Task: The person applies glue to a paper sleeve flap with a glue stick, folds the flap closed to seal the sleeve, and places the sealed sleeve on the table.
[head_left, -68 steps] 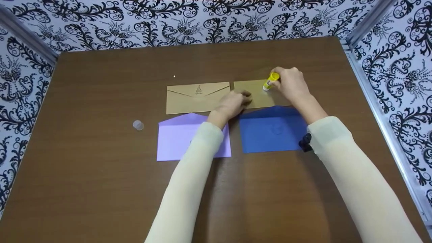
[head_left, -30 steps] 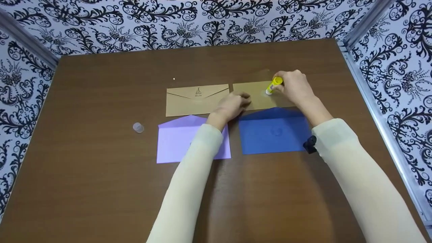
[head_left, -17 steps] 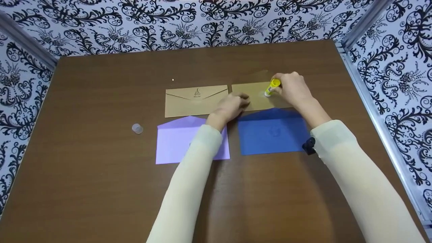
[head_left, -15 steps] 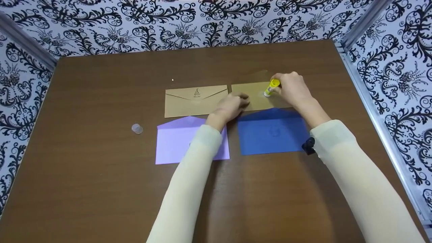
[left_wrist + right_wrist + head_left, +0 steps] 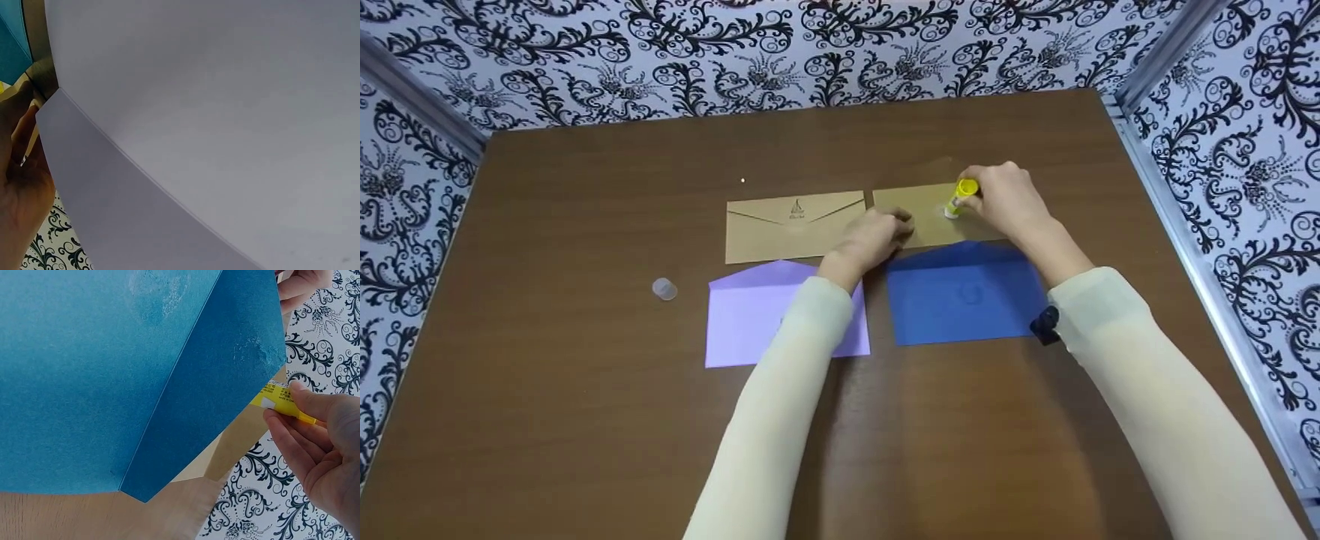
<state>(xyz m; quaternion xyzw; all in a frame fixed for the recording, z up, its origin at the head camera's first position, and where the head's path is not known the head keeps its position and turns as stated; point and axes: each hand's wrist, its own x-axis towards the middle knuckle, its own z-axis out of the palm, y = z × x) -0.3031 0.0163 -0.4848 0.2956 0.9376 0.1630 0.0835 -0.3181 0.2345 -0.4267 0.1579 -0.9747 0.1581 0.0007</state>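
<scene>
My right hand (image 5: 1009, 196) pinches a yellow glue stick (image 5: 962, 193), its lower end down on the right-hand brown envelope (image 5: 904, 201). In the right wrist view, thumb and fingers close round the glue stick (image 5: 281, 400), partly hidden behind the blue envelope (image 5: 101, 394), which bears whitish smears. My left hand (image 5: 874, 238) rests with bent, loose fingers at the left edge of that same brown envelope. The left wrist view shows the left hand (image 5: 25, 197) beside the large, close purple envelope (image 5: 185, 112); its fingertips are partly hidden.
A second brown envelope (image 5: 772, 236), flap folded down and printed with a small boat, lies to the left. Nearer me are the purple envelope (image 5: 742, 322) and blue envelope (image 5: 960, 311), flaps raised. A translucent cap (image 5: 664, 289) sits on the wooden table (image 5: 585, 405) at left.
The glue stick has made small moves over the brown envelope, lately slightly left. My left hand has stayed in place. The whole view has shifted slightly.
</scene>
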